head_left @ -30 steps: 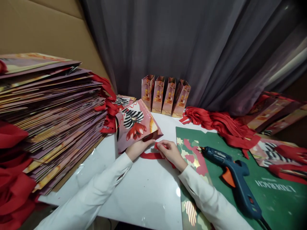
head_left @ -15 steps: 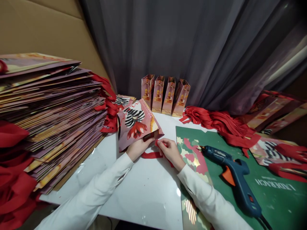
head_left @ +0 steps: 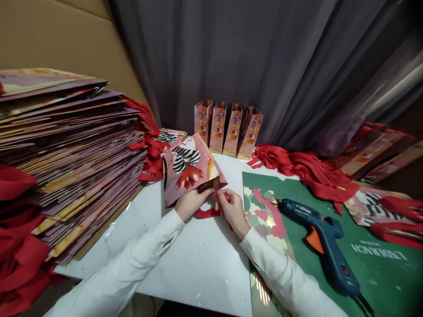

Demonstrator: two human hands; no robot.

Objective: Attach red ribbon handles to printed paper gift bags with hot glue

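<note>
A pink gift bag [head_left: 190, 171] with a zebra-striped and red flower print lies tilted on the white table [head_left: 198, 259]. My left hand [head_left: 190, 202] grips its near edge, fingers closed on the paper. My right hand [head_left: 229, 206] pinches a red ribbon handle [head_left: 206, 213] at the bag's mouth; the ribbon loops back toward me on the table between both hands. Both sleeves are white.
A tall stack of flat bags [head_left: 66, 158] with red handles fills the left. Several finished bags [head_left: 228, 130] stand by the grey curtain. A pile of red ribbons [head_left: 304, 169] lies at the back right. A blue glue gun [head_left: 320, 240] rests on a green printed sheet [head_left: 380, 273].
Both hands have lifted the bag's near edge slightly and moved a little away from me; the ribbon loop has drawn in closer to the bag.
</note>
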